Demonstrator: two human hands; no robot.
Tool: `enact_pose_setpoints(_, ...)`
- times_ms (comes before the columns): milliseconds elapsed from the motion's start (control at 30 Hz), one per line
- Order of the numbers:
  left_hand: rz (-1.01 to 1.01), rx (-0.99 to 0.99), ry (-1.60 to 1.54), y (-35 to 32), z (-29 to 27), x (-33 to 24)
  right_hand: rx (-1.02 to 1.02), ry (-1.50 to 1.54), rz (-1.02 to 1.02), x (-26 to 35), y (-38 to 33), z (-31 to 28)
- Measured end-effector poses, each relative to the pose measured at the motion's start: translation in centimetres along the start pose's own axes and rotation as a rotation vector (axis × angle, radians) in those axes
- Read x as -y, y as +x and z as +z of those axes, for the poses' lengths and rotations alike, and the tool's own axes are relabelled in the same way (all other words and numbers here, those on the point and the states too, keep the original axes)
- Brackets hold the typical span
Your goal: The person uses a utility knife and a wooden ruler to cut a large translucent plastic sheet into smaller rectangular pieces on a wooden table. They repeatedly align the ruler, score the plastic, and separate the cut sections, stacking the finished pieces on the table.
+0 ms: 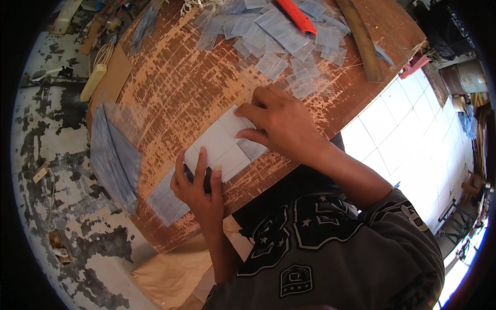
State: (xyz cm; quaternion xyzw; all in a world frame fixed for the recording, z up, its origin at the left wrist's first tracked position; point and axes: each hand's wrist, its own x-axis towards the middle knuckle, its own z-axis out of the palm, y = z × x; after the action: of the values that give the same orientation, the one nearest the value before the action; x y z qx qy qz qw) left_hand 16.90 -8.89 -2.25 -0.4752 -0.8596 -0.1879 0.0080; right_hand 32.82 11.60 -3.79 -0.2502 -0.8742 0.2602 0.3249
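Observation:
A white card with thin ruled lines (221, 138) lies at a slant near the table's front edge. My left hand (201, 188) rests on its near left end, fingers spread and fingertips pressing down. At the card's far right end, my right hand (281, 121) has its fingers curled, with thumb and forefinger touching the card. Whatever lies between those fingertips is hidden. A clear plastic sheet (166, 200) sticks out on the left beside my left hand, and a strip of clear plastic (253, 149) shows below my right thumb.
The worn brown wooden table (170, 67) holds many small clear plastic pieces (274, 64), a red cutter knife (297, 16) and a long flat strip (364, 46) at the back. A stack of plastic sheets (116, 155) sits at the left edge. Near it lies a power strip (94, 80).

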Motion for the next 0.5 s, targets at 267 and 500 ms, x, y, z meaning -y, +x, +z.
enact_pose_setpoints(267,0.018,-0.02,0.016,-0.13,-0.11,0.01,0.0,0.0,-0.006,0.14,0.12,-0.12)
enact_pose_setpoints(500,0.017,-0.013,-0.006,-0.13,-0.21,-0.06,0.03,-0.012,0.031,0.34,0.16,-0.01)
